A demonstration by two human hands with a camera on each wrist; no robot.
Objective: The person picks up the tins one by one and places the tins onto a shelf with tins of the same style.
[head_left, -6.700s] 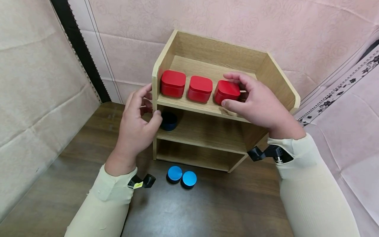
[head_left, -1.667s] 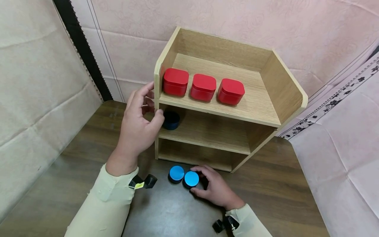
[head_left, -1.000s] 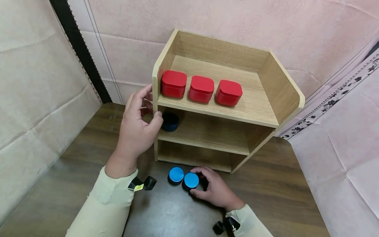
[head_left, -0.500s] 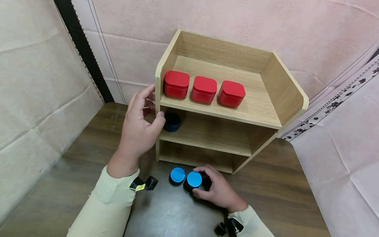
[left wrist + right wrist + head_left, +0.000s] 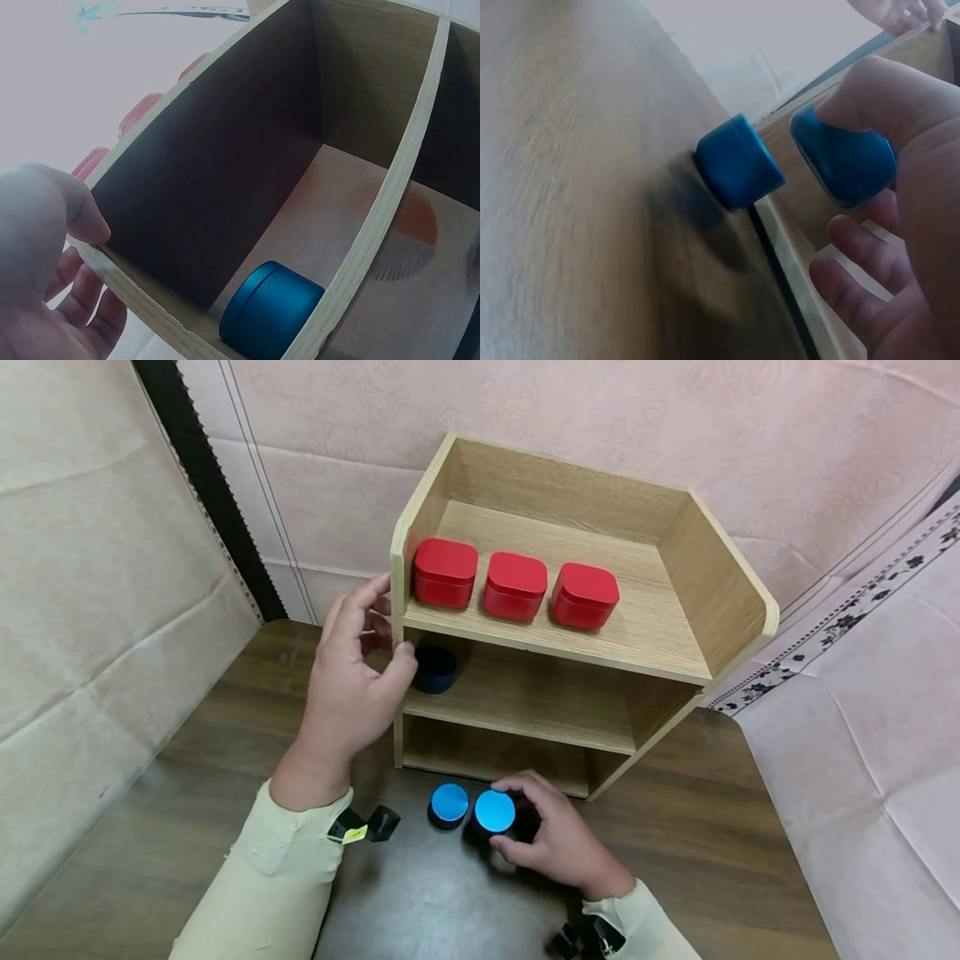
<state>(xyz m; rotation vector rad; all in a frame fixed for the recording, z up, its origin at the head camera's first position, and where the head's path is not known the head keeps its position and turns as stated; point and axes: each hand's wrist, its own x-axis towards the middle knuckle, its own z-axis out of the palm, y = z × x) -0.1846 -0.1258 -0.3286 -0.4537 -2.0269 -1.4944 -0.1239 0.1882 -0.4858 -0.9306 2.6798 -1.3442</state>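
My left hand (image 5: 356, 685) grips the left side panel of a small wooden shelf unit (image 5: 540, 647), thumb at the front edge and fingers behind. With thumb and fingers, my right hand (image 5: 558, 835) pinches a round blue tin (image 5: 494, 811) by its sides. In the right wrist view that held tin (image 5: 844, 157) hangs clear of the table. A second blue tin (image 5: 449, 802) stands on the table just left of it. On the middle shelf, at the left end, sits another blue tin (image 5: 435, 669), shaded in the head view but plain in the left wrist view.
Three red rounded boxes (image 5: 514, 587) stand in a row along the front of the top shelf. The shelf unit stands on a dark wooden table (image 5: 720, 860). Pale cloth (image 5: 862, 718) hangs behind and at both sides.
My right hand has gone from the rightmost red box on the top shelf down to a blue tin. That tin has just risen and shifted slightly right. The left hand keeps its place.
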